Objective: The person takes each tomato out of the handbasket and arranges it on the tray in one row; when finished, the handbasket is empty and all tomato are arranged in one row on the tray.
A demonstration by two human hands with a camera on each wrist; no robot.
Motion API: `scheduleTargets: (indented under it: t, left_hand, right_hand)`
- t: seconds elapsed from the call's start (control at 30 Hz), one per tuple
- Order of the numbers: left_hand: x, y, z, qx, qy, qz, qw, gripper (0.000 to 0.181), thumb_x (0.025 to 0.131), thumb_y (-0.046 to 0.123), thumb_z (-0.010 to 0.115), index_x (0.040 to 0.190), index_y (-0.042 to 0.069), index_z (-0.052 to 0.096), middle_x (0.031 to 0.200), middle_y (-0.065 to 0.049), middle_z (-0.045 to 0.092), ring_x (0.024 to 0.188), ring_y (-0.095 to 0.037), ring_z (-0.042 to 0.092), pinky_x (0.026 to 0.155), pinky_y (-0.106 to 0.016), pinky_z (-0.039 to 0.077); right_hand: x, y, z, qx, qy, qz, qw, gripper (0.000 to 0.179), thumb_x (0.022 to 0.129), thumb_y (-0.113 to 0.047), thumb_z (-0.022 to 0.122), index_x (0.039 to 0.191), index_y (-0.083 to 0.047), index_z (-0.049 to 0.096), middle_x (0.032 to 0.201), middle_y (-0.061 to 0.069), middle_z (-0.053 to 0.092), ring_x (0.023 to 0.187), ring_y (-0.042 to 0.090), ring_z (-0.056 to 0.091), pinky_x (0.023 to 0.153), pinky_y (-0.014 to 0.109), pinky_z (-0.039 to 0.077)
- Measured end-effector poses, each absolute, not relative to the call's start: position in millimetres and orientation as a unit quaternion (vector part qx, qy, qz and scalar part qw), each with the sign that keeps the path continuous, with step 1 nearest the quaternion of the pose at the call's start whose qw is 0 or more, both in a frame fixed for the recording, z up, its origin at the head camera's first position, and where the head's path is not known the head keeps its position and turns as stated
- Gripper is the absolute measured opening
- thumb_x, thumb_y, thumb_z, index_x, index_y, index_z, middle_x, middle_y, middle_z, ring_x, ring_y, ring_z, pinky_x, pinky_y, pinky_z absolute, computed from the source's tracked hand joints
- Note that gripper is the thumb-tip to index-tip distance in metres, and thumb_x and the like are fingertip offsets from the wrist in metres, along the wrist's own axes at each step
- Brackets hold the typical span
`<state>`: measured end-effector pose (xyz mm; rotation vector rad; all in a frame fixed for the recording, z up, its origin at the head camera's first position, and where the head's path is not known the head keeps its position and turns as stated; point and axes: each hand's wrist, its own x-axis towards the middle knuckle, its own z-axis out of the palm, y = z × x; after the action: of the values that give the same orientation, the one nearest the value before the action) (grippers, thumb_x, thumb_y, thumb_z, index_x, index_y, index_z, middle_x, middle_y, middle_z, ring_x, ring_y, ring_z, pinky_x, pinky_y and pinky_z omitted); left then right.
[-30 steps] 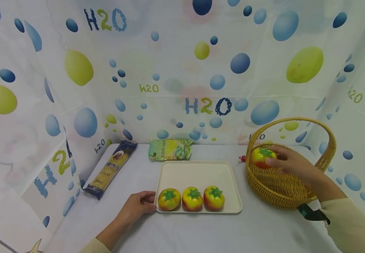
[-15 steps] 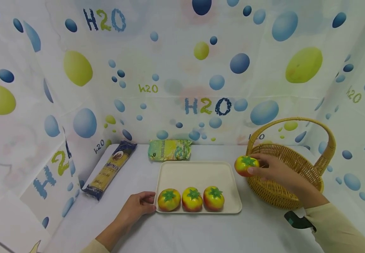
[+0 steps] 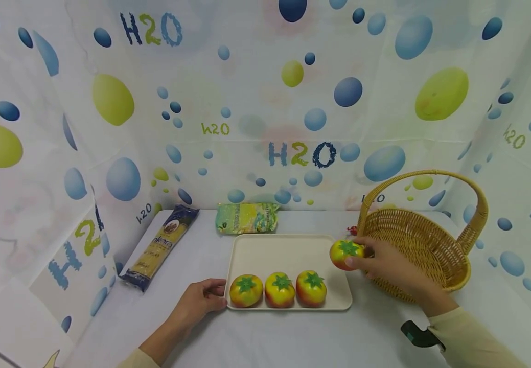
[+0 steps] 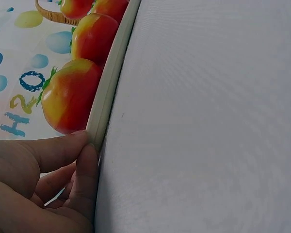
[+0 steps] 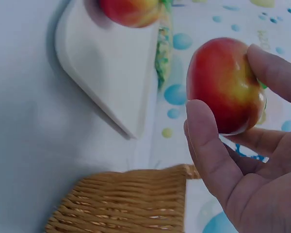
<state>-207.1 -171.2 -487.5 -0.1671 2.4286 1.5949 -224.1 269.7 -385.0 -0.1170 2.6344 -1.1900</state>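
Observation:
In the head view my right hand [image 3: 387,263] holds a red-and-yellow toy tomato [image 3: 345,254] with a green star-shaped top, above the right edge of the cream tray [image 3: 283,250]. The right wrist view shows the held tomato [image 5: 225,87] between thumb and fingers, raised off the table. Three similar tomatoes stand in a row along the tray's front side: the left one [image 3: 246,290], the middle one [image 3: 279,290] and the right one [image 3: 311,289]. My left hand [image 3: 199,299] is at the tray's front left corner, where thumb and forefinger pinch the rim [image 4: 101,119].
To the right stands a wicker basket [image 3: 412,225] with a tall arched handle. A pasta packet [image 3: 160,248] lies at the left, and a green-yellow packet [image 3: 247,218] lies behind the tray. A small red item [image 3: 352,230] sits beside the basket. Patterned cloth walls enclose the table.
My right hand has carried the tomato out from over the basket, leftward and nearer, to the tray's right edge. The left hand and the three tomatoes in the tray have stayed put.

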Motion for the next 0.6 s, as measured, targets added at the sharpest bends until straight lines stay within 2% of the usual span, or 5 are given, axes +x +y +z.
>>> scheduleTargets:
  t: [0.23,0.6]
  left_hand:
    - [-208,-171,-489,-0.061,0.831,0.539,0.122,0.055,0.079,0.003,0.083,0.130,0.002,0.066,0.106,-0.005,0.069,0.090,-0.017,0.063,0.080,-0.032,0.057]
    - [-208,-171,-488,-0.052,0.832,0.540,0.116,0.054,0.079,0.002,0.084,0.130,0.001,0.066,0.105,-0.004,0.070,0.089,-0.017,0.063,0.080,-0.033,0.057]
  right_hand:
    - [-221,263,-401,-0.026,0.914,-0.387,0.119,0.085,0.085,-0.056,0.076,0.146,-0.003,0.050,0.112,0.011,0.063,0.086,0.023,0.060,0.069,0.033,0.052]
    - [-216,253,-422,-0.009,0.919,-0.377,0.119,0.085,0.083,-0.054,0.078,0.143,-0.001,0.051,0.098,0.008,0.064,0.070,0.021,0.060,0.063,0.034,0.051]
